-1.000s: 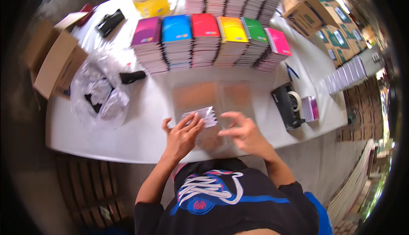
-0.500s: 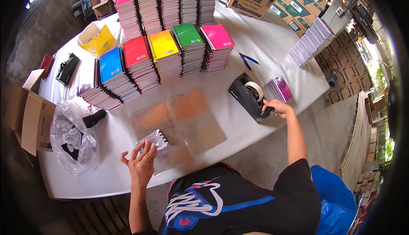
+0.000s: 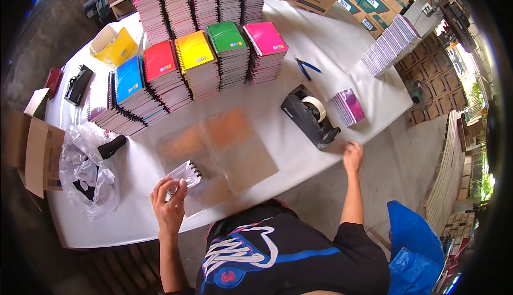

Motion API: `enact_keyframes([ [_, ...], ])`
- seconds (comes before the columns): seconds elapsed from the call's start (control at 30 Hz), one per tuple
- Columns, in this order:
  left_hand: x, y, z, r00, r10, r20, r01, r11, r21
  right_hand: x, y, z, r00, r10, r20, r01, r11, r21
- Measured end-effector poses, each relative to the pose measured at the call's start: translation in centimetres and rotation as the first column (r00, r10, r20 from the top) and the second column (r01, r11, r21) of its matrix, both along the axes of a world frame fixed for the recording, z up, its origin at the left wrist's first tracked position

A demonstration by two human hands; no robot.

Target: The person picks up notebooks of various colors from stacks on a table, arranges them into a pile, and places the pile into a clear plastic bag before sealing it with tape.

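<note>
A small bundle of wire-bound pocket notebooks [image 3: 186, 171] lies on a brown-and-clear plastic sheet [image 3: 251, 158]. My left hand [image 3: 170, 199] has its fingers curled round the bundle's near end. At the table's front edge, my right hand [image 3: 352, 157] is closed, its fingertips pinched together; what they hold, if anything, is too small to make out. Just beyond it stands a black tape dispenser [image 3: 299, 114] with a cream tape roll [image 3: 315, 108]. Another small pile of purple-covered notebooks [image 3: 349, 106] sits to the dispenser's right.
Tall notebook stacks, with a red one [image 3: 160, 62] and a green one [image 3: 227, 38] among them, line the back. Blue-handled pliers [image 3: 307, 69] lie behind the dispenser. A plastic bag [image 3: 91, 172], open carton [image 3: 45, 153] and second dispenser [image 3: 79, 85] are at left.
My right hand has come away from the tape dispenser, toward me and the table edge. My left hand's fingers have curled in more on the notebook bundle. The view has shifted slightly.
</note>
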State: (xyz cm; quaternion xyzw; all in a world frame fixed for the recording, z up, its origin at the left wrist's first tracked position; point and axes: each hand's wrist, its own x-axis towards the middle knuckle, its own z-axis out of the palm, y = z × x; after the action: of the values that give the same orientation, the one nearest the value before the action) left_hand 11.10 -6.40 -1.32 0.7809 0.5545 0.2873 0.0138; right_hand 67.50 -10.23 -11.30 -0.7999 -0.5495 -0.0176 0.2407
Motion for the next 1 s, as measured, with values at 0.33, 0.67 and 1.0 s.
enact_keyframes([
  [0.33, -1.5, 0.9, -2.7, 0.937, -0.106, 0.333, 0.095, 0.994, 0.05, -25.3, 4.3, 10.4, 0.506, 0.411, -0.758, -0.136, 0.906, 0.4],
  [0.67, -2.3, 1.5, -3.3, 0.912, -0.194, 0.362, 0.16, 0.98, 0.121, -45.3, 4.2, 10.3, 0.097, -0.004, -0.995, -0.283, 0.958, -0.032],
  [1.0, -3.6, 2.2, 0.9, 0.974, -0.199, 0.108, 0.208, 0.974, -0.087, -45.0, 2.5, 4.3, 0.403, 0.085, -0.911, -0.16, 0.987, 0.021],
])
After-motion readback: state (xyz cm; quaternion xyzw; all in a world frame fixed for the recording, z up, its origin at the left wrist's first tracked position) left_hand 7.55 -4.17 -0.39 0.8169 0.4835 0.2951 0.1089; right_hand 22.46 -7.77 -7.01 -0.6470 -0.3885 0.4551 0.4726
